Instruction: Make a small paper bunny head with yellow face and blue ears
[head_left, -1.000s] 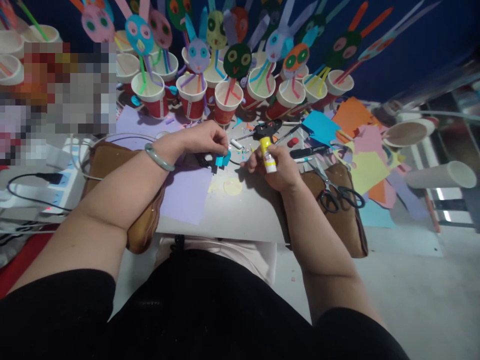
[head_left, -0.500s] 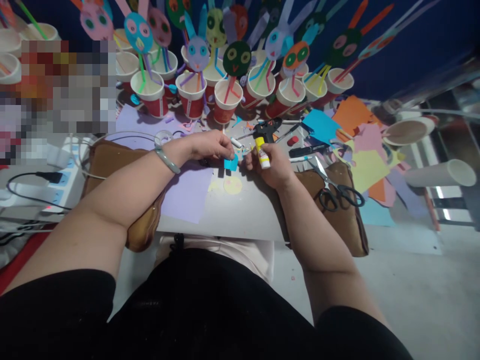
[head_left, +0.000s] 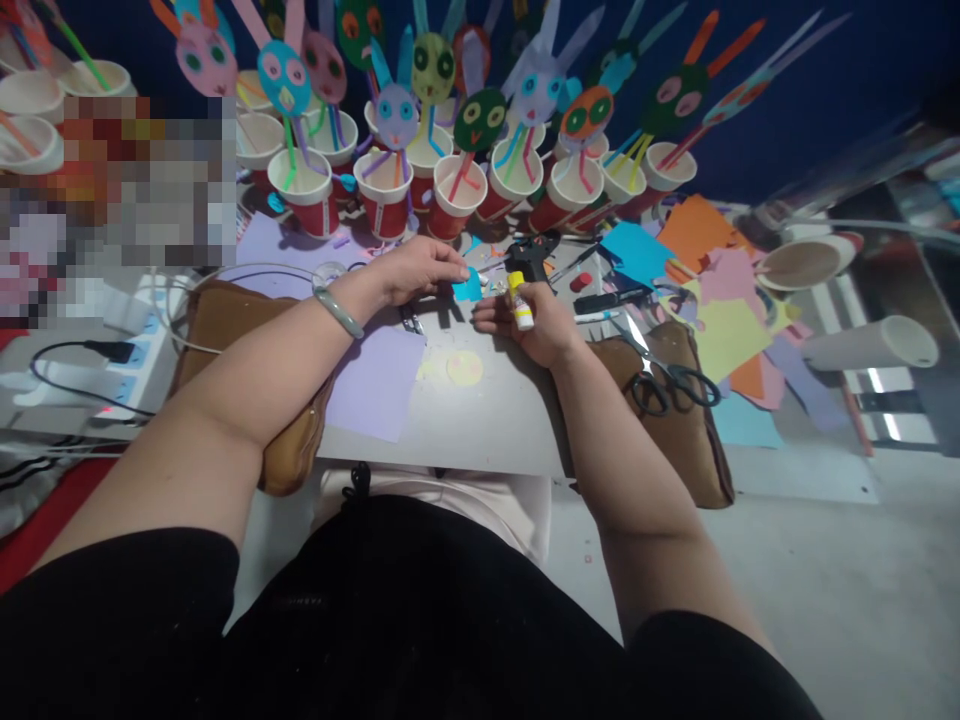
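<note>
We pinch the blue paper piece (head_left: 468, 287) in the left hand (head_left: 415, 270) grip, just left of the upright glue stick (head_left: 519, 300) clasped in the right hand (head_left: 541, 325), the nearer one.

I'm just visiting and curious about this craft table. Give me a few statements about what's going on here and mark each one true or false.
1. The left hand pinches a small blue paper piece. True.
2. The right hand holds the scissors. False: it holds a glue stick; the scissors lie untouched on the brown pad to the right.
3. A green bangle sits on the left wrist. True.
4. The red paper cups at the back are empty. False: paper rabbit figures on straws stand in them.
5. A pale yellow paper circle lies on the table near the hands. True.
</note>
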